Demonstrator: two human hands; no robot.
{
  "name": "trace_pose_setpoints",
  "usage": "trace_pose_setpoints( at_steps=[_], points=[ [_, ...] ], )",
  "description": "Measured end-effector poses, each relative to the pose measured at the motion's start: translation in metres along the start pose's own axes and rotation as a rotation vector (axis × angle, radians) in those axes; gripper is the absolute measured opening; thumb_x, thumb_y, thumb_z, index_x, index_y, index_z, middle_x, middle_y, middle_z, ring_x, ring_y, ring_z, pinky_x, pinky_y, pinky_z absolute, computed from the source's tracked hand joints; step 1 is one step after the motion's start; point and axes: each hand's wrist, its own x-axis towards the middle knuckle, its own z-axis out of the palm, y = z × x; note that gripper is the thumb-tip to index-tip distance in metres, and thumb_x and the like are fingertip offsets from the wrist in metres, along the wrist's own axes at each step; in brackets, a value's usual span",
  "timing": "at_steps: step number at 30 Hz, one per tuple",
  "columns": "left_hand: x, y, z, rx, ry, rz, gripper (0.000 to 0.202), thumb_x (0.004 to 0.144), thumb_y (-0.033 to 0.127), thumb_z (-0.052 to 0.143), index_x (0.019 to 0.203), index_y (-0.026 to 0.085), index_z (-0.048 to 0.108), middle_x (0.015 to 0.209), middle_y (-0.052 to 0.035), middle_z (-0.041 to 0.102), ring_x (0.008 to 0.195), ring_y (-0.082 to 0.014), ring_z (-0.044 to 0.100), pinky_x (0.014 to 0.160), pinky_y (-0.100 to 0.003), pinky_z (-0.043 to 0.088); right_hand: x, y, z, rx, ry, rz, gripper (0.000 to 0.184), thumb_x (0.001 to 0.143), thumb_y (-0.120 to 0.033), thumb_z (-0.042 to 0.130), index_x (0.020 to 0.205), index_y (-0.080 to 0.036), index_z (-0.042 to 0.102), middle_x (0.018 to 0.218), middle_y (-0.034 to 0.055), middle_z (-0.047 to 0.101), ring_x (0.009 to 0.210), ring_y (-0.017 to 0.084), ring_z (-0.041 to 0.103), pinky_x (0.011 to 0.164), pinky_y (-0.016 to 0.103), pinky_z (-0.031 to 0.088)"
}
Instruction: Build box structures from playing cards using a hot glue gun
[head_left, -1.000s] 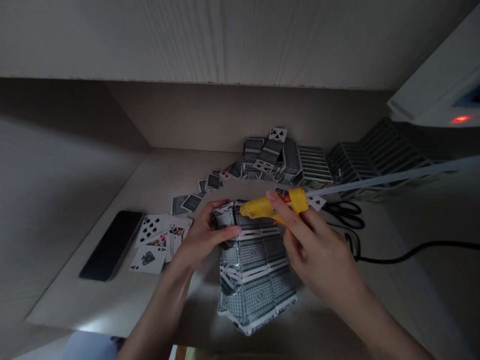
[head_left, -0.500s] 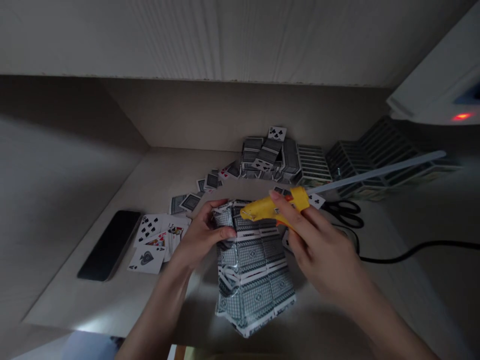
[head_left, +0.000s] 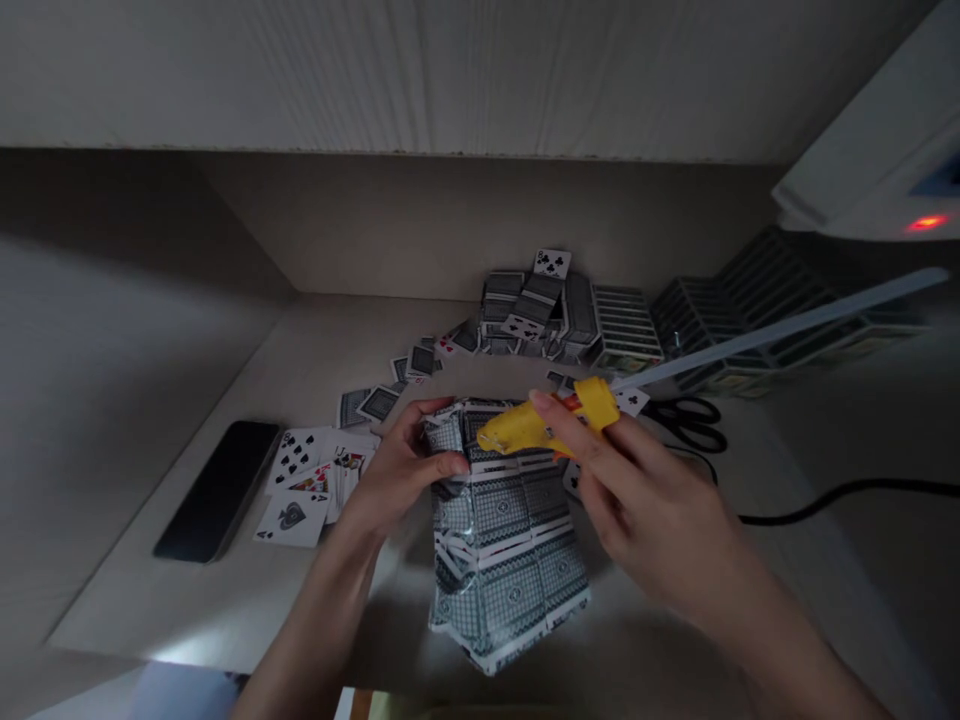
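My left hand (head_left: 409, 465) grips the upper left edge of a boxy structure of playing cards (head_left: 510, 540), its thumb on the near face and its fingers behind. Patterned card backs cover this structure, with white card edges between the rows. My right hand (head_left: 637, 480) is wrapped round a yellow glue gun (head_left: 525, 422) whose nozzle points left, over the upper part of the card structure near my left thumb. Whether the nozzle touches the cards I cannot tell. A long translucent glue stick (head_left: 780, 330) juts out of the gun's rear.
A black phone (head_left: 219, 490) lies at the left beside face-up playing cards (head_left: 292, 518). Folded card pieces (head_left: 532, 305) are heaped at the back, with ribbed card stacks (head_left: 626, 325) to their right. Black scissors (head_left: 686, 420) and a black cable (head_left: 840, 495) lie at the right.
The glue gun has tilted and shifted slightly left, its nozzle now a little lower and its glue stick reaching farther right and up. My left hand and the card structure have barely moved.
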Motion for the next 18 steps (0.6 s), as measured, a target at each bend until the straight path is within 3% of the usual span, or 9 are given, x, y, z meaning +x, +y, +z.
trace_pose_setpoints(
  at_steps=[3,7,18],
  points=[
    [0.0006,0.0003,0.0003,-0.008,-0.003,-0.004,0.061,0.050,0.018,0.082,0.107,0.020,0.060,0.111,-0.0063,0.063,0.107,-0.0243,0.056,0.092,-0.033,0.042,0.0016,0.0014,0.0021,0.014,0.029,0.006,0.059,0.090,-0.021,0.044,0.146,-0.032,0.029,0.100,0.0043,0.063,0.058,0.012,0.056,0.052,0.026,0.050],
    [0.0008,0.0018,0.0012,-0.012,-0.015,-0.016,0.063,0.049,0.020,0.083,0.107,0.019,0.059,0.111,-0.0066,0.063,0.108,-0.0261,0.055,0.091,-0.034,0.042,0.0042,0.0014,0.0031,-0.042,0.079,-0.016,0.056,0.090,-0.037,0.051,0.143,-0.026,0.037,0.088,0.0039,0.063,0.059,0.013,0.056,0.054,0.027,0.050],
    [0.0012,0.0038,0.0045,-0.002,-0.010,-0.020,0.060,0.048,0.018,0.083,0.104,0.020,0.061,0.107,-0.0051,0.064,0.103,-0.0232,0.057,0.088,-0.032,0.043,0.0002,-0.0002,-0.0028,-0.049,0.034,0.006,0.062,0.089,-0.020,0.046,0.147,-0.032,0.027,0.091,0.0034,0.061,0.062,0.013,0.056,0.049,0.025,0.045]
  ],
)
